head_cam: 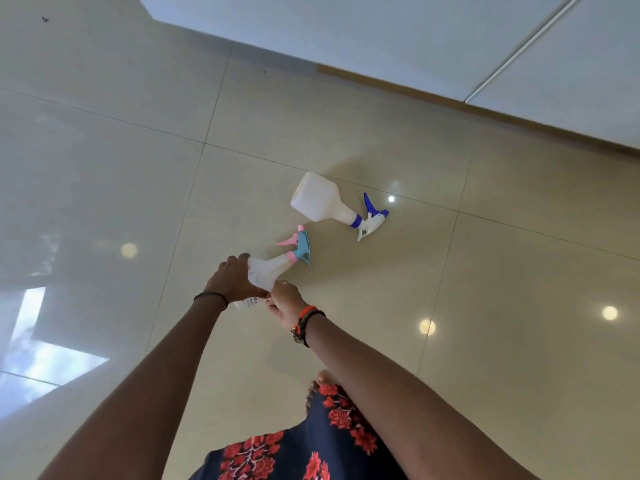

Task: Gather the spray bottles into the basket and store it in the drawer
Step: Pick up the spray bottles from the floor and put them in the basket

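Two spray bottles are over the glossy beige tile floor. The larger white bottle with a blue-and-white trigger (320, 201) lies on its side, farther from me. The smaller clear bottle with a pink-and-light-blue trigger (270, 270) is between my hands, nozzle pointing away. My left hand (232, 278) wraps its body from the left. My right hand (284, 301) grips its lower end from the right. No basket or drawer is in view.
White cabinet fronts (519, 39) with a wooden plinth (415, 95) run along the far right. My bare foot (323, 379) and patterned dark skirt (311, 445) show at the bottom. Open tile floor (104, 168) spreads left, with window reflections.
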